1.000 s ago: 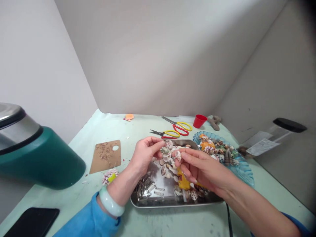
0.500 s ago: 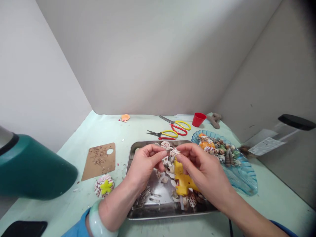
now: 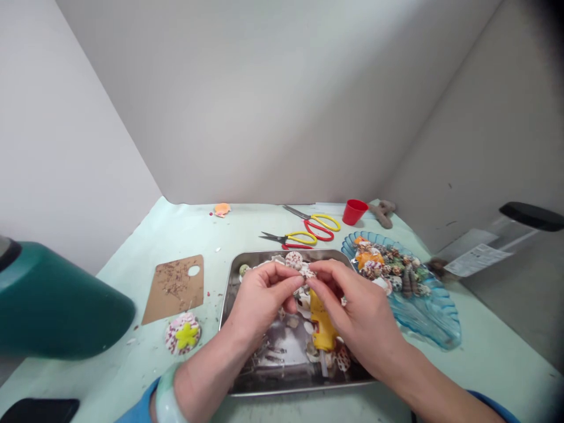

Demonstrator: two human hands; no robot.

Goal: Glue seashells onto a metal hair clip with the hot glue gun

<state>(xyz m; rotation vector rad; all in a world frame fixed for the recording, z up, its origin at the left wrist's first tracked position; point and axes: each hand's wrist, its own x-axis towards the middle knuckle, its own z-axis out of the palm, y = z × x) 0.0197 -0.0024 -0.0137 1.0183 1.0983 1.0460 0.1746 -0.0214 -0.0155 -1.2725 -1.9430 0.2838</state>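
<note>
Over the metal tray, my left hand and my right hand meet fingertip to fingertip. A small white shell with dark speckles is pinched between them, partly hidden by the fingers. Both hands are closed, thumb against forefinger. Right below lies a yellow hot glue gun, its far side behind my right hand. A round speckled shell lies just beyond the fingertips. Among the tray's contents are loose shells and metal clips.
Left of the tray are a shell disc with a yellow-green starfish, brown cardboard and a big green bottle. Two pairs of scissors and a red cup stand behind. A blue dish of shells is at right.
My hands have come closer together, with the left fingertips now against the speckled shell. My right hand has shifted slightly left. The view has moved a little.
</note>
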